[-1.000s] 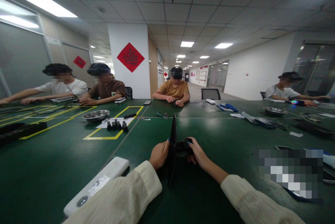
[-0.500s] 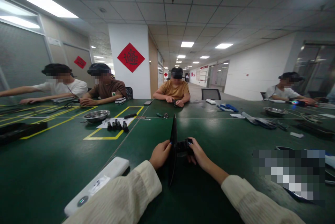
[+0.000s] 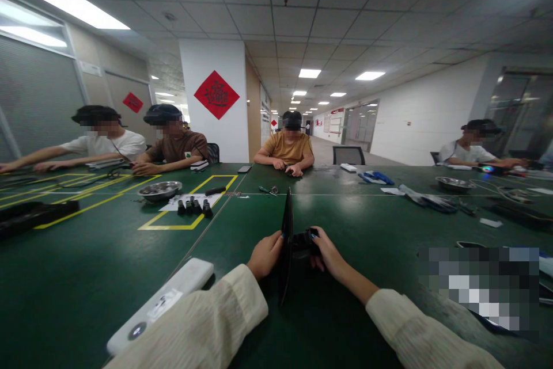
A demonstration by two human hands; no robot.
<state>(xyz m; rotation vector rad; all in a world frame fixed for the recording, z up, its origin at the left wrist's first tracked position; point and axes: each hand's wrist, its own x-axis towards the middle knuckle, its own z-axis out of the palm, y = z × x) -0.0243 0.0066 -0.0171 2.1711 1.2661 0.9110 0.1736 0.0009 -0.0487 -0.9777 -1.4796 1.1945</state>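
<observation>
A thin black panel (image 3: pixel 286 225) stands on edge on the green table (image 3: pixel 108 265), seen almost edge-on in front of me. My left hand (image 3: pixel 265 254) grips its left face, fingers curled against it. My right hand (image 3: pixel 326 251) is closed round a small black part (image 3: pixel 302 241) that sits against the panel's right side. Cream sleeves cover both my forearms.
A white flat device (image 3: pixel 162 303) lies by my left elbow. A metal bowl (image 3: pixel 159 190) and small black parts (image 3: pixel 192 206) sit inside yellow tape lines at left. Several other people sit round the table. Tools and another bowl (image 3: pixel 453 183) lie at right.
</observation>
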